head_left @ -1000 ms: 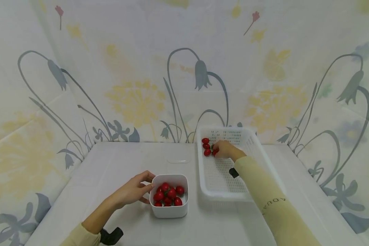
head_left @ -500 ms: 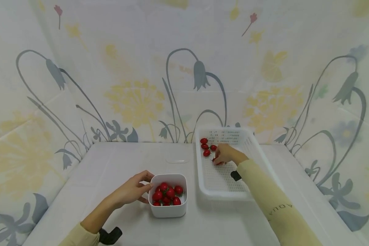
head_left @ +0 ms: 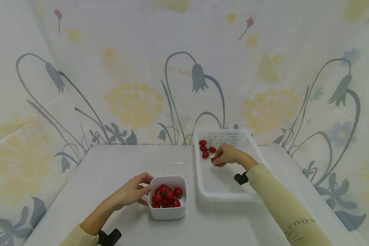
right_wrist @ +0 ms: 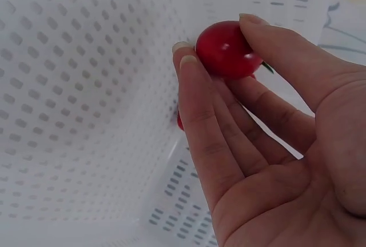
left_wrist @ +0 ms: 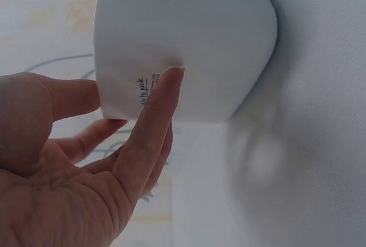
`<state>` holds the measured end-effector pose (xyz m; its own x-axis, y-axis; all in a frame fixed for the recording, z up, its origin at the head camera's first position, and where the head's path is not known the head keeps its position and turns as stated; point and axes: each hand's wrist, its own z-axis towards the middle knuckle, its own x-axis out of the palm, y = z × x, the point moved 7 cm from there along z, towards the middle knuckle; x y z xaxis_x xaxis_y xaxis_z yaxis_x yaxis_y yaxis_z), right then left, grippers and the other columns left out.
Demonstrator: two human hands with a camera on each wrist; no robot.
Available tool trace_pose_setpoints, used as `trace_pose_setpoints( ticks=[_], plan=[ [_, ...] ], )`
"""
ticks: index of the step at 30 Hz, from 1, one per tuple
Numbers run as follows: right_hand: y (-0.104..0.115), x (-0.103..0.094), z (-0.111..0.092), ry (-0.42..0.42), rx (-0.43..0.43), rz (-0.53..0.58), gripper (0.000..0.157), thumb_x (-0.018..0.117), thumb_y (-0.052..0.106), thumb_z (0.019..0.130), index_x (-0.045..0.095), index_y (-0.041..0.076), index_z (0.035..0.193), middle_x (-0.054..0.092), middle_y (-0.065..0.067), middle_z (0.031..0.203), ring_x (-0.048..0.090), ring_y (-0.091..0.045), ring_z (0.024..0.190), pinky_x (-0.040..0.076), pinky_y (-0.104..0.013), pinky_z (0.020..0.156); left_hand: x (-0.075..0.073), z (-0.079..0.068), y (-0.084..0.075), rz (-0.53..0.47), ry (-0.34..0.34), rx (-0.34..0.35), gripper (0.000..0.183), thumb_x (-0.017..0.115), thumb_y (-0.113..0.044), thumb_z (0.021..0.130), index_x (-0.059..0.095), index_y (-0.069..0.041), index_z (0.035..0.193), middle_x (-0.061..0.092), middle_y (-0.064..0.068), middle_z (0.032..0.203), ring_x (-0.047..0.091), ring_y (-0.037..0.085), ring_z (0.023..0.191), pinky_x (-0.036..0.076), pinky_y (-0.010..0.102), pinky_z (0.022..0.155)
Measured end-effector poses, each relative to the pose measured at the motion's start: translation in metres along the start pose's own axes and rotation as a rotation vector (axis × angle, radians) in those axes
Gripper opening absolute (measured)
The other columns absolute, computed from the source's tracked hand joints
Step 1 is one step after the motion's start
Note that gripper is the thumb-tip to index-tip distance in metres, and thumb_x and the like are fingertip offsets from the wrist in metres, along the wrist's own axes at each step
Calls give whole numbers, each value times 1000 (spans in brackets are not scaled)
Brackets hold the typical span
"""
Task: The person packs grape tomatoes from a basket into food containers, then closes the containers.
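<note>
In the head view, my right hand (head_left: 229,155) is over the white perforated basket (head_left: 215,196). Its thumb and fingertips pinch a cherry tomato (right_wrist: 226,47) with a bit of green stem, seen closely in the right wrist view. Several more cherry tomatoes (head_left: 205,154) lie in the basket's far left corner. My left hand (head_left: 133,189) is at the left side of a small white square container (head_left: 168,214). Its thumb touches the rim and a straight finger (left_wrist: 151,118) rests on the printed outer wall. Inside the container is a pile of cherry tomatoes (head_left: 169,194).
A flat, clear piece with a rounded outline (head_left: 176,163) lies on the white table (head_left: 129,157) behind the container. A flower-printed cloth (head_left: 135,61) stands behind and on both sides. The basket reaches close to the cloth at the back.
My right hand has drawn one tomato away from the group, toward the near side, and now pinches it in its fingertips. The left hand and container stay in place.
</note>
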<state>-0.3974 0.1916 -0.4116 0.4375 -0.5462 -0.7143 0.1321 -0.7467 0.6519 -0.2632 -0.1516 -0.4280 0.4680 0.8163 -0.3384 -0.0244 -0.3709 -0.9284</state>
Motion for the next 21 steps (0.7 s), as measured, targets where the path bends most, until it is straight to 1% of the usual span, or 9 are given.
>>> trace_pose_setpoints(
  ticks=[6, 9, 11, 13, 15, 17, 19, 21],
  plan=[
    [9, -2, -8, -2, -55, 78, 18, 76, 13, 93, 72, -3, 101, 75, -9, 89, 75, -30, 87, 64, -39, 81, -1, 0, -1, 2, -8, 7, 26, 58, -10, 104, 54, -3, 129, 54, 22, 132, 63, 40, 114, 65, 44, 70],
    [18, -2, -15, 8, -82, 135, 22, 74, 13, 94, 71, -6, 105, 75, -12, 91, 74, -33, 89, 63, -41, 83, 0, -1, -1, -2, -5, 8, 26, 58, -11, 104, 54, -3, 129, 55, 22, 132, 63, 41, 115, 65, 44, 70],
    [23, -1, -20, 11, -88, 164, 24, 75, 15, 94, 71, -5, 106, 76, -13, 93, 74, -33, 89, 63, -42, 84, 0, -1, -1, -5, -3, 6, 26, 58, -11, 104, 54, -3, 129, 55, 22, 132, 63, 41, 114, 65, 44, 70],
    [30, 0, -25, 14, -110, 167, 25, 74, 18, 95, 72, -4, 107, 76, -13, 94, 74, -30, 87, 63, -42, 84, 0, -1, -1, -4, -3, 7, 27, 58, -11, 104, 54, -3, 129, 54, 22, 132, 63, 41, 114, 65, 44, 70],
    [36, 1, -30, 8, -116, 176, 25, 75, 21, 95, 73, 0, 107, 76, -12, 94, 73, -24, 85, 63, -40, 83, 0, -1, -1, -2, -3, 9, 27, 58, -12, 104, 54, -3, 129, 54, 22, 132, 63, 41, 115, 65, 44, 70],
    [43, 3, -34, 12, -136, 195, 25, 75, 22, 94, 74, 1, 107, 76, -12, 96, 72, -23, 84, 63, -41, 82, 0, -1, -1, 0, -1, 10, 27, 58, -12, 104, 54, -3, 130, 54, 22, 132, 63, 42, 115, 65, 44, 70],
    [50, 6, -39, 17, -148, 224, 25, 76, 22, 94, 74, 1, 108, 76, -10, 96, 73, -23, 84, 62, -40, 81, 0, -1, -1, 0, 1, 9, 27, 58, -12, 105, 54, -3, 130, 54, 23, 132, 63, 42, 115, 65, 44, 70],
    [57, 9, -42, 28, -157, 261, 26, 76, 21, 93, 74, 1, 109, 76, -10, 98, 73, -24, 85, 62, -42, 83, 0, -1, -1, -2, 3, 8, 27, 57, -12, 105, 53, -3, 130, 54, 23, 133, 62, 42, 116, 65, 45, 71]
  ],
)
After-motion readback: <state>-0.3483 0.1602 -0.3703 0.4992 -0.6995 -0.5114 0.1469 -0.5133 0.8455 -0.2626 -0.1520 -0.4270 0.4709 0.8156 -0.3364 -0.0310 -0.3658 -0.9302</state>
